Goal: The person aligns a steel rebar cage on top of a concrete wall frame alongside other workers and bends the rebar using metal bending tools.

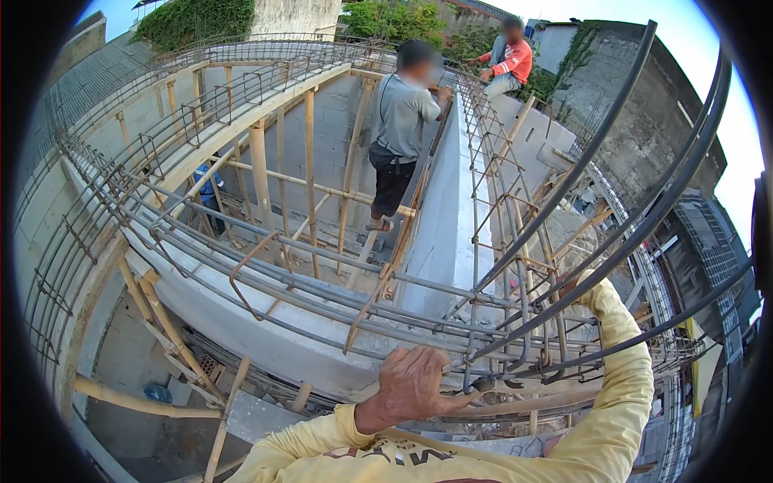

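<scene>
Ahead of the left hand [409, 381], a pale masonry wall [266, 344] carries a steel rebar cage [366, 310] lengthwise.

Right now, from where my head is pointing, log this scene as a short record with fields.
Left hand: near corner of the rebar cage; the hand has its thumb stretched out, grip unclear
Right hand: partly hidden behind rebar; the hand may be gripping, cannot tell
Tall bars: long rebar rods rising at right, some curved
Co-workers: person in grey shirt standing; person in red top seated
Supports: upright wooden poles
</scene>
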### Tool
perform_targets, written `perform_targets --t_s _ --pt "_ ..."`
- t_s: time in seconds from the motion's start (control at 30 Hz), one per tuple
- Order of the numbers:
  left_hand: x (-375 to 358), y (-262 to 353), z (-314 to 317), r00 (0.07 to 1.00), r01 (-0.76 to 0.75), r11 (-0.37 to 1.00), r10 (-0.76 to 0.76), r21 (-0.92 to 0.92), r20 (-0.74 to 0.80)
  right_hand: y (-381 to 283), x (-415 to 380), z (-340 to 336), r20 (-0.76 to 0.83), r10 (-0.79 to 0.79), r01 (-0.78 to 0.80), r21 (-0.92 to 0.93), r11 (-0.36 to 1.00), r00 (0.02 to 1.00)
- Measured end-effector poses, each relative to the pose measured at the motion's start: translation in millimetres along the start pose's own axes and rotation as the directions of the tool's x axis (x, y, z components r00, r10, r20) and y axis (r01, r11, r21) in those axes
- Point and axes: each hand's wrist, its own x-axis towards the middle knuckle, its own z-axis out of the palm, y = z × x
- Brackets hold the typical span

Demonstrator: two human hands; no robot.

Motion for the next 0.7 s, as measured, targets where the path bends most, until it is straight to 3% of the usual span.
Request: perform_targets --t_s 0.7 --pt "1.7 0.7 -0.8 0.999 -0.011 1.0 0.012 0.015 -0.036 -4.4 -0.7 -0.9 -0.006 0.036 -0.036 -0.048 0.998 0.999"
